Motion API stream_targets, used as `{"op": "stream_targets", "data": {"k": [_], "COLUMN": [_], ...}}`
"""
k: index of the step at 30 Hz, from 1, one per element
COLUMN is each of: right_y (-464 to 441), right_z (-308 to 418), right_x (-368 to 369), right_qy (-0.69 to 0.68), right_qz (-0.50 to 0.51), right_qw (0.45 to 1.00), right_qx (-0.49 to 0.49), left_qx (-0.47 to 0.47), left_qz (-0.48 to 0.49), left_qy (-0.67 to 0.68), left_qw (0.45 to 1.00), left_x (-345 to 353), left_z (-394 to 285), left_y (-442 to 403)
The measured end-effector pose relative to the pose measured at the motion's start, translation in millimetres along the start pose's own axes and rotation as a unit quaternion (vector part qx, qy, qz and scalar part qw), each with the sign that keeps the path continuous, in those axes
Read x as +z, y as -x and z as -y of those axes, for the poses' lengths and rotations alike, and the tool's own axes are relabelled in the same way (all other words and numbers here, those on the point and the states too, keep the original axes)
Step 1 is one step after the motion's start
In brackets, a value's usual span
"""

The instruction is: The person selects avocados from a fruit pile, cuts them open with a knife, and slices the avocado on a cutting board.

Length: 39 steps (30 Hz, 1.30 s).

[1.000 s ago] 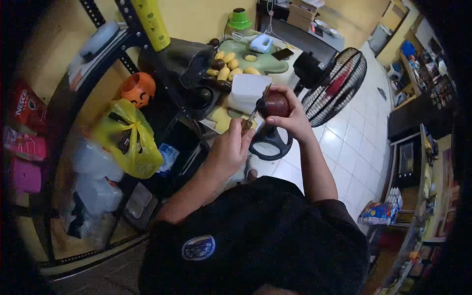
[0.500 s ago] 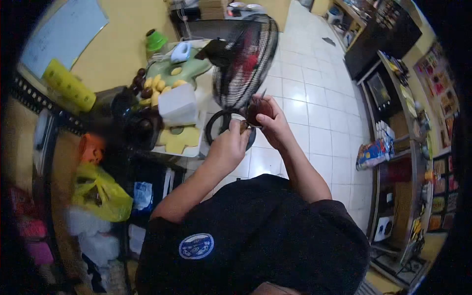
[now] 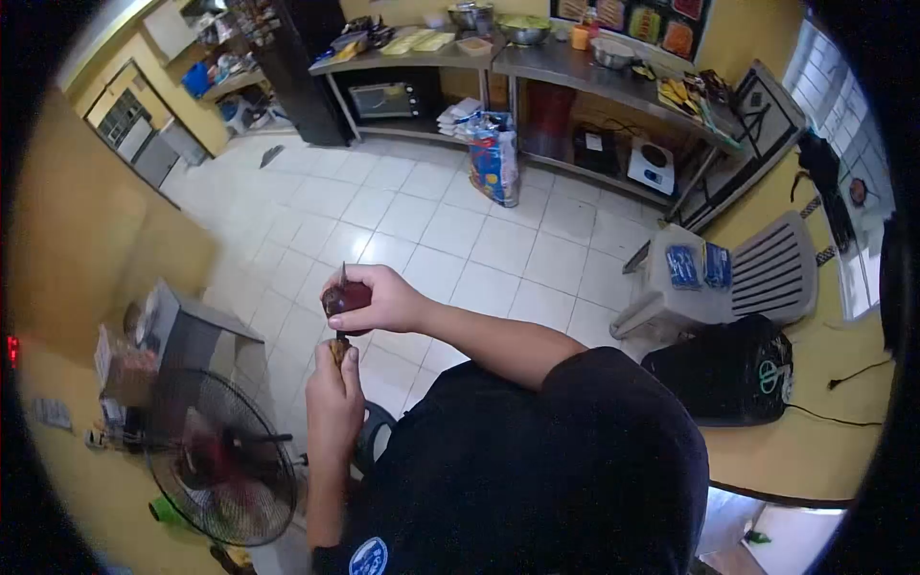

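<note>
Near the middle left of the head view, my right hand (image 3: 379, 299) is closed around a dark red, rounded fruit or vegetable (image 3: 351, 301) with a brownish end. Just below it, my left hand (image 3: 335, 381) grips the brown handle of a knife (image 3: 338, 350). The blade is mostly hidden by the red piece and my right hand; a thin pointed tip rises above them. How deep the blade sits in the red piece, or whether it lies behind it, I cannot tell.
A standing fan (image 3: 222, 458) is close at lower left. Steel counters (image 3: 594, 81) with bowls line the far wall, and a blue-and-red sack (image 3: 494, 158) stands before them. At right are a plastic chair (image 3: 776, 264) and a black bag (image 3: 724, 374).
My view has swung to the right, so the fan now shows at lower left and the counters lie ahead. Both hands keep hold of the knife and the red piece.
</note>
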State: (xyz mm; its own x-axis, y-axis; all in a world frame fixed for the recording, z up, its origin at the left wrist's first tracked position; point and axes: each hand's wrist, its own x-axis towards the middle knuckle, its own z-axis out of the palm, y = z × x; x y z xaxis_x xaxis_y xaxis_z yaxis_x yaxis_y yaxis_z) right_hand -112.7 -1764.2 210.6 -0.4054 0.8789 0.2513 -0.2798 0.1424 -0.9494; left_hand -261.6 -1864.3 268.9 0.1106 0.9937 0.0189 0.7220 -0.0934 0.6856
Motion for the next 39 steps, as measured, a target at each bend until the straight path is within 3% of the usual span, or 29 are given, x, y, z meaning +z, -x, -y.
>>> {"op": "stream_targets", "data": {"k": [3, 4, 9, 12, 13, 15, 17, 19, 21, 27, 31, 34, 39], "right_y": [4, 5, 27, 19, 15, 7, -2, -15, -41, -154, -225, -269, -327], "right_z": [6, 7, 15, -11, -12, -10, -14, -27, -24, 0, 4, -7, -21], "right_x": [-35, -48, -113, -134, -138, -154, -183, -217, -237, -304, -334, -350, -389], "right_qy": [0.005, 0.038, 0.075, -0.127, -0.124, -0.310, -0.250, 0.020, 0.070, -0.103, -0.138, -0.358, -0.415], "right_qz": [-0.052, -0.072, -0.152, -0.272, -0.274, -0.349, -0.377, -0.422, -0.470, -0.496, -0.497, -0.499, -0.468], "right_qw": [0.997, 0.994, 0.985, 0.954, 0.954, 0.884, 0.892, 0.906, 0.878, 0.852, 0.849, 0.785, 0.778], "right_qx": [-0.057, -0.078, -0.031, 0.003, 0.003, -0.005, -0.005, -0.033, -0.061, -0.129, -0.111, -0.083, -0.054], "left_qx": [0.113, 0.111, 0.174, 0.208, 0.210, 0.246, 0.223, 0.260, 0.287, 0.310, 0.320, 0.301, 0.295], "left_qz": [0.029, 0.052, 0.149, 0.180, 0.182, 0.179, 0.214, 0.260, 0.256, 0.281, 0.288, 0.276, 0.242], "left_qy": [-0.028, -0.032, -0.039, 0.000, 0.003, 0.029, 0.003, -0.038, -0.021, -0.019, -0.028, -0.020, 0.012], "left_qw": [0.993, 0.992, 0.973, 0.961, 0.961, 0.952, 0.951, 0.929, 0.923, 0.908, 0.902, 0.913, 0.924], "left_x": [12, 15, 57, 99, 112, 131, 134, 137, 143, 121, 113, 136, 152], "left_z": [-2, -5, -22, -18, -17, -21, -36, -42, -43, -65, -59, -50, -37], "left_y": [-37, -49, -101, -144, -158, -190, -226, -264, -304, -435, -512, -559, -633]}}
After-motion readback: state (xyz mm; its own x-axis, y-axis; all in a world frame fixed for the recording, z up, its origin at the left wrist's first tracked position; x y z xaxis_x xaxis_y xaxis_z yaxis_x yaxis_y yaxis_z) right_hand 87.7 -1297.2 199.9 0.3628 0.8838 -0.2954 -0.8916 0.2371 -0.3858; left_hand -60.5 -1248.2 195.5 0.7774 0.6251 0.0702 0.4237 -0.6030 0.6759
